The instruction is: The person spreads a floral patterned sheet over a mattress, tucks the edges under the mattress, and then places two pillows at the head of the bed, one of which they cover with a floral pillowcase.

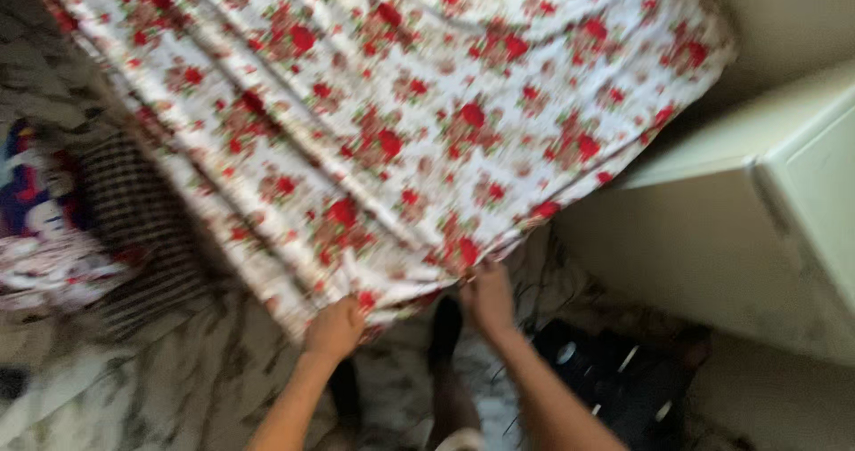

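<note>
Both hands pinch the near hem of the sheet: left hand, right hand. Sheet hangs spread over the bed. Keep grips level, hem taut.

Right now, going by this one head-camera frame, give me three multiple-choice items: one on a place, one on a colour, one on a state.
1. Where do both hands grip the floral cloth?
A. at its near edge
B. at its far edge
C. in its middle

2. What colour are the flowers on the cloth?
A. blue
B. red
C. yellow

3. How is the cloth lying?
A. rolled into a tube
B. stuffed in a bag
C. spread out wide

Answers:
1. A, the left hand and right hand both close on the edge nearest the camera.
2. B, red blooms show on a white ground.
3. C, it fans out across most of the frame, beside the pale cabinet.
</note>
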